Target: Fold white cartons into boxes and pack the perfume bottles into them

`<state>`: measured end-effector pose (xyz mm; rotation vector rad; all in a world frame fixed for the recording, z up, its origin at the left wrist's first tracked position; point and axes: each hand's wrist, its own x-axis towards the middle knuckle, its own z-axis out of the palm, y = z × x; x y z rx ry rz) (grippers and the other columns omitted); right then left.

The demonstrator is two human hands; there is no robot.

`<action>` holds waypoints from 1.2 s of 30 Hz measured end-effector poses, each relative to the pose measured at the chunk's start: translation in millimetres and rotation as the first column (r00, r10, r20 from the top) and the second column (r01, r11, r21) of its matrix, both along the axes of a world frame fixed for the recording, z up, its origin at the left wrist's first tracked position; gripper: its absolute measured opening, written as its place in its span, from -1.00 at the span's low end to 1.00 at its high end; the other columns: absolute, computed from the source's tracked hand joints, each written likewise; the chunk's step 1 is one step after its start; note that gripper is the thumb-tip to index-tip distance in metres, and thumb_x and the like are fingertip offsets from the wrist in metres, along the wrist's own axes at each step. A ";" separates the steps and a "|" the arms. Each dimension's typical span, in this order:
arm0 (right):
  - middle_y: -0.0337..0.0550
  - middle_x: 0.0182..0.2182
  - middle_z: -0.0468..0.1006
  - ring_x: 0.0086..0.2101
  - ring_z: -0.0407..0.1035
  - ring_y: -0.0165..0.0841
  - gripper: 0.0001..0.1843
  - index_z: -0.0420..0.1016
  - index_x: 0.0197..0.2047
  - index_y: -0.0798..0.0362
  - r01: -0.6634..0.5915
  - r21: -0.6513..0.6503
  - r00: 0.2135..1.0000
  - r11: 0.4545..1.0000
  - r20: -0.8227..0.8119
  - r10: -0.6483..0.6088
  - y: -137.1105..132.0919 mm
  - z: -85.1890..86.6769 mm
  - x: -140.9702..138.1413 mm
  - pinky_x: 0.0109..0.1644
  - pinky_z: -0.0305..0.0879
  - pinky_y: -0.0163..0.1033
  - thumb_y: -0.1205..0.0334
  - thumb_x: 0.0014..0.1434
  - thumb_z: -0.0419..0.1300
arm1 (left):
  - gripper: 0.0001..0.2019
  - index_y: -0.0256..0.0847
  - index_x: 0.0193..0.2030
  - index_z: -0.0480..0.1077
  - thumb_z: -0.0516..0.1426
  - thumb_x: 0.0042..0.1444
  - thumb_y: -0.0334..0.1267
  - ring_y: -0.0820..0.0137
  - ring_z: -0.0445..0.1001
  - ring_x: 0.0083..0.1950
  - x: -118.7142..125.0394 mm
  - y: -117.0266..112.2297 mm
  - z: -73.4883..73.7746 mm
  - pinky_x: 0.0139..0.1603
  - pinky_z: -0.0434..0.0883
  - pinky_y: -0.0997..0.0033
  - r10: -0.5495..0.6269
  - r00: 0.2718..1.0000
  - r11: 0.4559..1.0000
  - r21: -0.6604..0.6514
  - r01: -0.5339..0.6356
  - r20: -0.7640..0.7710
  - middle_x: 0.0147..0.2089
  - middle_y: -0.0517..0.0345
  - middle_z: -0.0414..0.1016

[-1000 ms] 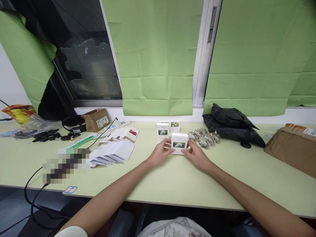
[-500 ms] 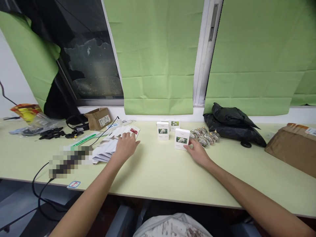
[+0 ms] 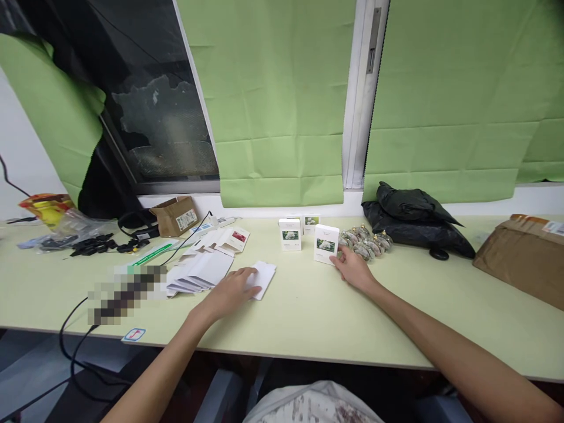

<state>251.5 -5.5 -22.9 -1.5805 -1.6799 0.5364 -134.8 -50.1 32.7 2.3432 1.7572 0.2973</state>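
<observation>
My left hand (image 3: 232,290) is closed on a flat white folded carton (image 3: 266,277), low over the table right of the pile; the fingers are slightly blurred. A pile of flattened white cartons (image 3: 200,270) lies left of it, one showing a red picture. My right hand (image 3: 353,268) grips the lower right edge of an upright white box (image 3: 326,236) printed with white flowers. A similar box (image 3: 290,235) stands upright to its left, and another small box (image 3: 311,222) is partly hidden behind. Several small glass bottles (image 3: 365,245) with gold-coloured tops lie just beyond my right hand.
Black plastic bags (image 3: 409,220) and a brown cardboard box (image 3: 522,258) lie on the right. An open small carton (image 3: 175,216), black cables (image 3: 94,244) and plastic bags occupy the left. The pale table (image 3: 317,329) ends at a front edge near my body.
My left hand has moved right and toward me from the pile, bringing a flat carton with it. The box in my right hand has tilted and shifted slightly.
</observation>
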 end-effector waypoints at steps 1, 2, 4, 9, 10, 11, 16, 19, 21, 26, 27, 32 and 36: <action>-0.31 -0.49 0.55 -0.65 0.36 -0.41 -0.67 0.45 0.05 0.01 -0.005 -0.005 1.000 1.000 -0.009 0.005 -0.2 -0.5 0.0 -0.53 0.13 -0.28 0.01 0.33 0.17 | -0.49 0.06 0.31 0.36 0.08 0.30 0.13 0.04 0.46 0.31 5.6 -2.7 0.1 0.20 0.41 0.14 -0.039 0.998 0.999 -0.022 0.040 0.049 0.36 0.03 0.44; -0.31 -0.49 0.55 -0.66 0.36 -0.41 -0.67 0.44 0.06 0.01 -0.009 -0.011 1.000 1.000 -0.017 0.009 -0.5 -0.8 0.1 -0.54 0.14 -0.29 0.01 0.32 0.18 | -0.49 0.09 0.31 0.36 0.09 0.28 0.16 0.06 0.51 0.26 11.6 -4.5 0.3 0.14 0.43 0.19 -0.067 0.994 0.996 -0.043 0.071 0.089 0.34 0.06 0.46; -0.31 -0.50 0.55 -0.66 0.37 -0.40 -0.65 0.44 0.04 0.03 -0.016 -0.033 0.999 0.999 -0.036 0.015 -2.3 -0.5 0.7 -0.57 0.16 -0.29 0.00 0.30 0.21 | -0.47 0.07 0.29 0.35 0.10 0.26 0.20 0.07 0.56 0.17 24.6 -5.2 0.4 0.05 0.45 0.22 -0.070 0.988 0.996 -0.048 0.077 0.138 0.28 0.04 0.52; -0.31 -0.56 0.54 -0.68 0.41 -0.33 -0.57 0.41 0.07 0.05 -0.037 -0.165 0.994 0.986 -0.103 0.020 -12.2 6.1 4.0 -0.56 0.23 -0.26 -0.05 0.27 0.24 | -0.31 -0.16 0.25 0.36 0.27 0.07 0.19 -0.14 0.48 0.22 54.5 7.8 -3.4 0.03 0.41 0.11 -0.003 0.999 0.998 0.055 0.001 0.032 0.19 -0.24 0.54; -0.31 -0.60 0.52 -0.68 0.41 -0.31 -0.58 0.40 0.04 0.06 -0.032 -0.192 0.996 0.981 -0.093 0.014 -14.9 8.0 4.1 -0.55 0.23 -0.25 -0.06 0.28 0.23 | -0.33 -0.15 0.23 0.37 0.29 0.05 0.15 -0.13 0.48 0.20 58.1 12.7 -5.0 0.01 0.42 0.12 -0.021 0.999 0.998 0.063 0.019 0.038 0.17 -0.22 0.55; -0.30 -0.63 0.50 -0.67 0.40 -0.29 -0.61 0.41 -0.01 0.05 -0.019 -0.201 0.998 0.979 -0.063 0.006 -17.6 9.8 3.7 -0.53 0.23 -0.24 -0.08 0.29 0.21 | -0.34 -0.14 0.23 0.37 0.31 0.03 0.11 -0.12 0.50 0.18 61.0 18.4 -6.6 0.00 0.42 0.13 -0.042 0.998 0.997 0.066 0.038 0.054 0.15 -0.20 0.56; -0.14 -0.53 0.54 -0.51 0.38 -0.29 -0.65 0.39 -0.36 0.00 -0.011 0.090 0.961 0.996 0.277 -0.015 -30.9 13.6 -7.1 -0.40 0.09 -0.22 -0.07 0.34 0.16 | -0.33 -0.11 0.25 0.36 0.36 0.01 0.00 0.04 0.60 0.00 74.3 49.1 -8.2 -0.12 0.47 0.23 -0.146 0.965 0.989 0.008 0.148 0.218 0.10 -0.10 0.59; -0.19 -0.52 0.52 -0.49 0.33 -0.32 -0.59 0.44 -0.37 -0.01 -0.198 0.102 0.944 0.975 0.287 0.162 -36.1 12.6 -14.9 -0.38 0.04 -0.24 -0.11 0.39 0.11 | -0.51 -0.08 0.22 0.40 0.23 0.20 0.04 0.12 0.59 -0.02 88.0 61.0 -3.7 -0.15 0.47 0.26 -0.181 0.896 0.983 0.051 0.176 0.405 0.14 -0.03 0.57; -0.24 -0.54 0.49 -0.50 0.30 -0.34 -0.56 0.49 -0.32 -0.02 -0.298 0.072 0.940 0.952 0.194 0.280 -38.4 12.6 -18.1 -0.38 0.05 -0.25 -0.17 0.40 0.08 | -0.55 -0.10 0.18 0.41 0.16 0.27 0.09 0.14 0.57 -0.01 98.0 64.1 -3.0 -0.13 0.47 0.26 -0.178 0.821 0.984 0.102 0.146 0.542 0.11 0.00 0.58; -0.27 -0.48 0.51 -0.52 0.25 -0.39 -0.55 0.52 -0.19 -0.01 -0.408 0.036 0.907 0.912 -0.096 0.410 -42.6 13.8 -21.5 -0.42 0.09 -0.28 -0.21 0.40 0.08 | -0.50 -0.17 0.20 0.30 0.08 0.34 0.16 0.20 0.51 0.03 117.6 57.2 -18.3 0.00 0.44 0.26 -0.234 0.575 0.972 0.176 0.155 0.784 0.05 0.02 0.54; -0.27 -0.47 0.51 -0.51 0.26 -0.40 -0.56 0.51 -0.19 0.00 -0.419 0.044 0.899 0.907 -0.119 0.421 -43.0 13.5 -22.0 -0.42 0.09 -0.28 -0.21 0.39 0.09 | -0.51 -0.16 0.20 0.29 0.07 0.35 0.17 0.21 0.50 0.04 120.5 54.0 -22.2 0.02 0.43 0.25 -0.229 0.548 0.973 0.171 0.156 0.805 0.05 0.02 0.53; -0.31 -0.51 0.43 -0.53 0.28 -0.40 -0.61 0.42 -0.27 0.00 -0.418 0.110 0.897 0.902 -0.110 0.429 -42.8 8.9 -22.7 -0.44 0.14 -0.28 -0.13 0.40 0.11 | -0.52 -0.13 0.20 0.28 -0.02 0.41 0.19 0.23 0.47 0.02 129.1 36.8 -28.5 0.04 0.40 0.26 -0.251 0.513 0.962 0.152 0.227 0.821 0.04 0.04 0.51; -0.35 -0.63 0.41 -0.61 0.33 -0.37 -0.63 0.36 -0.25 -0.01 -0.396 0.077 0.897 0.915 -0.178 0.404 -42.8 7.6 -20.7 -0.46 0.23 -0.27 -0.10 0.46 0.01 | -0.51 -0.15 0.17 0.34 -0.08 0.44 0.19 0.23 0.44 0.04 129.0 32.0 -24.6 0.08 0.38 0.29 -0.263 0.461 0.956 0.163 0.246 0.847 0.04 0.03 0.51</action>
